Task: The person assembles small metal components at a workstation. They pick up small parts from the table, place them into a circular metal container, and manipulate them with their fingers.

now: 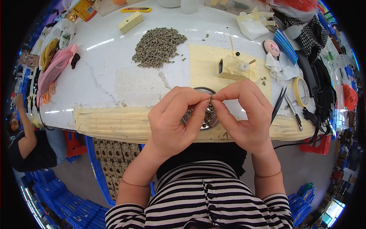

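My left hand (173, 116) and my right hand (246, 112) meet fingertip to fingertip over a round metal dish (206, 127) near the table's front edge. Between the pinched thumbs and forefingers is a tiny metallic piece (210, 98), too small to make out fully. Inside the dish lie several small dark metallic parts (209, 114), partly hidden by my fingers. Farther off to the left, a large heap of similar small metal parts (158, 46) is spread on the white table (99, 72).
A tape-covered block (230, 68) with a stick and a white nozzle stands beyond my right hand. Tweezers (279, 101), a slim knife-like tool (293, 112) and a tape roll (301, 92) lie right. A pink fan (56, 68) is at left; a blue crate (95, 164) of metal parts sits below.
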Tool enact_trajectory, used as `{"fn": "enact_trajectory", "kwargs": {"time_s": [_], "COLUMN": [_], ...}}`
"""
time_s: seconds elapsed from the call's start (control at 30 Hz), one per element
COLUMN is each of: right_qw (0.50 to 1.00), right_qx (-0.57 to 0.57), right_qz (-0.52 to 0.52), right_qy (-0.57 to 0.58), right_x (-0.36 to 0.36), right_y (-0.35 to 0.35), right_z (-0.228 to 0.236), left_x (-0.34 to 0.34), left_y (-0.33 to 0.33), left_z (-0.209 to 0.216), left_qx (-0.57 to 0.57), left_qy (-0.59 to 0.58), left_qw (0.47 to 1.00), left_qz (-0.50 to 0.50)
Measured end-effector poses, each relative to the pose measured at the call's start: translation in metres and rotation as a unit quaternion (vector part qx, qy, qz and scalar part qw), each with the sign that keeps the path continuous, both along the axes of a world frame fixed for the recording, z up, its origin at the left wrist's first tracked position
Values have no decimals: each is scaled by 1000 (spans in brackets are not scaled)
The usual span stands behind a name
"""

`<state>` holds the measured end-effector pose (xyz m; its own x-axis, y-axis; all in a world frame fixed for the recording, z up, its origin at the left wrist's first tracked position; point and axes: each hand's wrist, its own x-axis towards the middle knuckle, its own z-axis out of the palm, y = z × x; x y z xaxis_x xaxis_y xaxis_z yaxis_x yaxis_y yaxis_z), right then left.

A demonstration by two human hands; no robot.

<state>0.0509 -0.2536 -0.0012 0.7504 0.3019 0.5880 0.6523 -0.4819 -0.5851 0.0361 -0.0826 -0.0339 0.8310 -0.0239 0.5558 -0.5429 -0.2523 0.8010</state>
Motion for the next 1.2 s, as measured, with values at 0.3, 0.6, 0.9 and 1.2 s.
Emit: {"fn": "enact_trajectory", "kwargs": {"time_s": [0.3,0.6,0.9,1.2], "right_qw": [999,998,997,995], "right_qx": [-9,-34,-39,-60], "right_qz": [32,45,51,47], "right_qy": [16,-16,-33,-58], "right_x": [2,4,6,7], "right_y": [0,2,2,1], "right_z": [-8,-7,-9,-11], "left_x": [3,5,3,2], "left_y": [-2,1,3,3], "left_z": [2,2,0,-1], "left_qx": [85,74,30,10], "left_qy": [-91,-65,16,46], "left_qw": [992,995,999,998], "left_qz": [32,2,-33,-44]}}
